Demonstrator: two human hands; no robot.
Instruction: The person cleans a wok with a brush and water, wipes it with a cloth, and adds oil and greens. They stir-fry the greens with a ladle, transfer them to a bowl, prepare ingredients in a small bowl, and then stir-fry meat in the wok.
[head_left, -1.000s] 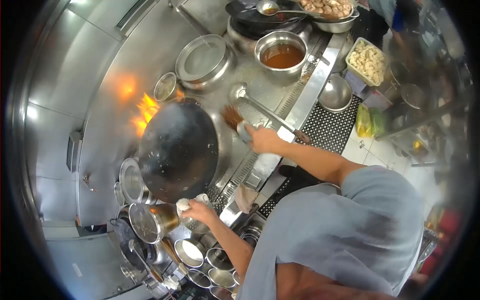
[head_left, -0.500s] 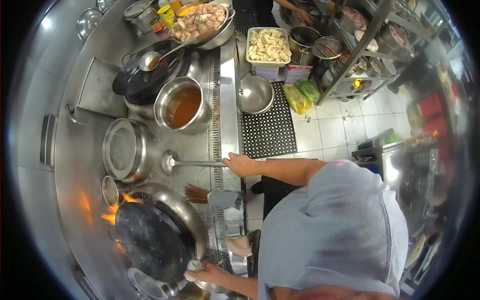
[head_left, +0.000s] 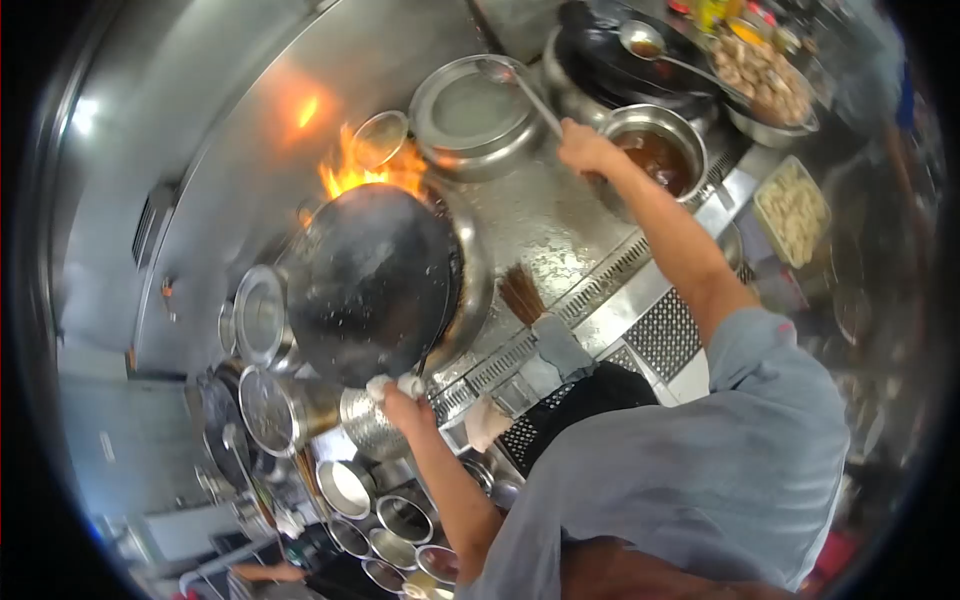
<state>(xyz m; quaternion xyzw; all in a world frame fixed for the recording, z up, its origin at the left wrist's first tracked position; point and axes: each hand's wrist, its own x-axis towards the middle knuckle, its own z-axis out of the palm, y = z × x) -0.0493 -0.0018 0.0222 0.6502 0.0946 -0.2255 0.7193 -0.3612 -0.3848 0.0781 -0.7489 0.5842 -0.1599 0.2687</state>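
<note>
My left hand point(head_left: 404, 404) is wrapped round a white cloth point(head_left: 380, 388) at the near rim of a black wok point(head_left: 370, 290). The wok stands tilted over the burner, with orange flames point(head_left: 375, 170) rising behind its far edge. My right hand point(head_left: 585, 148) grips the handle of a long metal ladle point(head_left: 538, 105), whose bowl end is over the lidded-looking round pot point(head_left: 475, 115). Just right of that hand stands a pot of reddish-brown liquid point(head_left: 655, 160). A bristle brush point(head_left: 522, 295) lies on the counter between my arms.
A second black wok point(head_left: 640, 50) with another ladle point(head_left: 643, 40) across it is at the top. Bowls of meat point(head_left: 762, 80) and pale pieces point(head_left: 792, 210) are at right. Several metal pots point(head_left: 404, 518) stand at lower left, near another person's arm point(head_left: 270, 572).
The view has turned and shifted left. My right hand has lifted the ladle from the counter and carried it forward. Flames are larger, and my left hand still holds the cloth at the wok.
</note>
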